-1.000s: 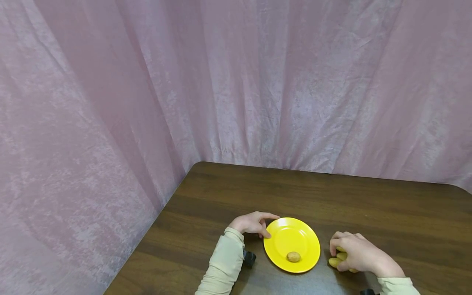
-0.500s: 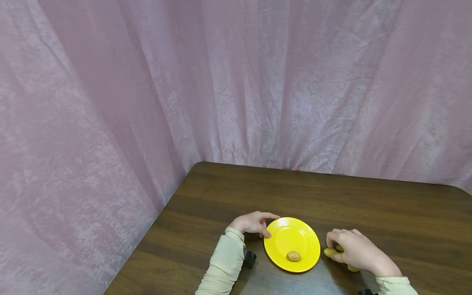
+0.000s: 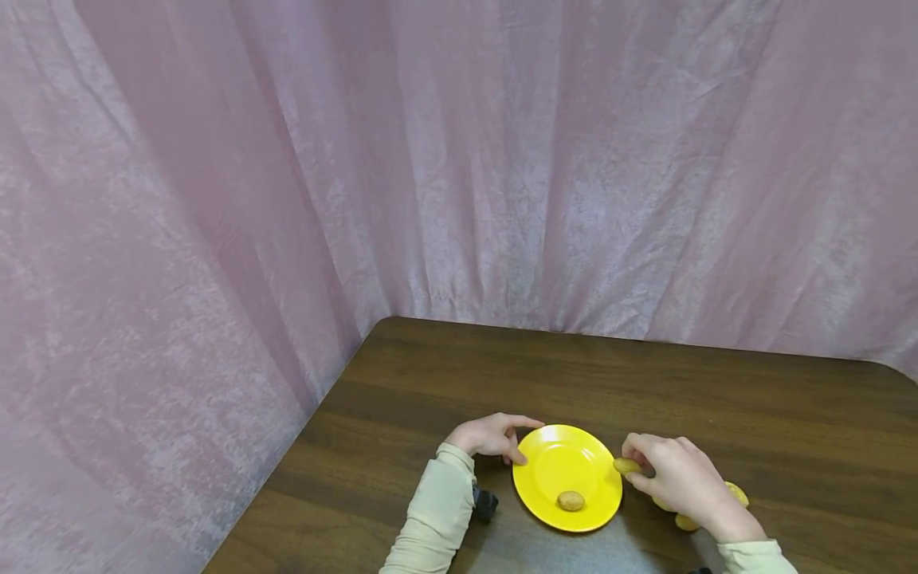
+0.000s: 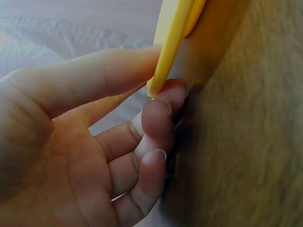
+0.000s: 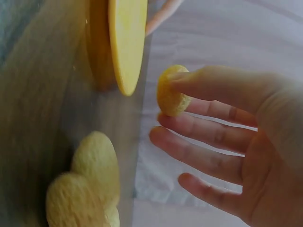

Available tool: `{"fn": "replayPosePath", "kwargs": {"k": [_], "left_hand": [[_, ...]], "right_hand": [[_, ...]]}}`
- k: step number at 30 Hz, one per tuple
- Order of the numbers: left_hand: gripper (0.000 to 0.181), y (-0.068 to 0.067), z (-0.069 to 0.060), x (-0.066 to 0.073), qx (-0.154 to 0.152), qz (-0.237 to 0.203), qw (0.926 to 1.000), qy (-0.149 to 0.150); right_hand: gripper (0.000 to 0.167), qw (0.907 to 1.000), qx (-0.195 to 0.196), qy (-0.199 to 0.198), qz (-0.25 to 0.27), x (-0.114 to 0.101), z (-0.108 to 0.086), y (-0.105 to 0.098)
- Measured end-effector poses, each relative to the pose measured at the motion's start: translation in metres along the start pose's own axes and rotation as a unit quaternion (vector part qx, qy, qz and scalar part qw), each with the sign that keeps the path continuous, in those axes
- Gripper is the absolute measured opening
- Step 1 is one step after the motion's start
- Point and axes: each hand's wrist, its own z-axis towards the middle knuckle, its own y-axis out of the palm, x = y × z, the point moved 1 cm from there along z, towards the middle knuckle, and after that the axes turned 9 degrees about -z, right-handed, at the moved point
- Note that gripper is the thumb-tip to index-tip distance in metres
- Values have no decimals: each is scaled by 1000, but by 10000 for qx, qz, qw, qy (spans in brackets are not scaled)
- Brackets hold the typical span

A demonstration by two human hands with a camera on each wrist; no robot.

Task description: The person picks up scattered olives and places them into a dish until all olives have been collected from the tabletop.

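Observation:
A yellow plate (image 3: 555, 470) lies on the table with one small potato (image 3: 570, 501) on its near part. My left hand (image 3: 491, 436) pinches the plate's left rim; in the left wrist view the thumb is on top of the rim (image 4: 173, 52) and fingertips are beneath. Between thumb and fingers my right hand (image 3: 681, 478) holds another potato (image 3: 626, 465) at the plate's right edge. The right wrist view shows that held potato (image 5: 171, 91) raised off the table, beside the plate (image 5: 128, 42).
Several more potatoes (image 3: 686, 522) lie on the brown wooden table (image 3: 459, 359) under and beside the right hand, partly hidden by it; the right wrist view shows them clustered (image 5: 97, 165). A pink curtain (image 3: 502, 159) hangs behind and left of the table.
The right hand has lifted a potato from the group and moved left to the plate's edge, uncovering more of the others. The left hand and plate have stayed in place.

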Motion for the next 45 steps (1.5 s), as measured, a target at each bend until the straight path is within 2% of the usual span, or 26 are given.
{"fn": "replayPosePath", "kwargs": {"k": [4,11,19,26,33,45], "left_hand": [[62,0,0,0,0,-22,10000,16],[62,2,0,-1,19,20,10000,-8],[61,4,1,-4,39,10,10000,-28],[61,2,0,-1,39,40,10000,22],[61,2,0,-1,21,67,10000,51],[62,1,1,-2,36,99,9999,63]], "right_hand": [[25,10000,56,-24,29,-7,2,4],[24,9999,-137,-10,-56,-21,2,14],[22,9995,233,-101,-200,-28,1,21],[20,9979,342,-517,-163,-31,2,28],[18,9981,105,-597,-75,-33,2,31],[18,9983,-41,-575,-49,-31,3,28]]}}
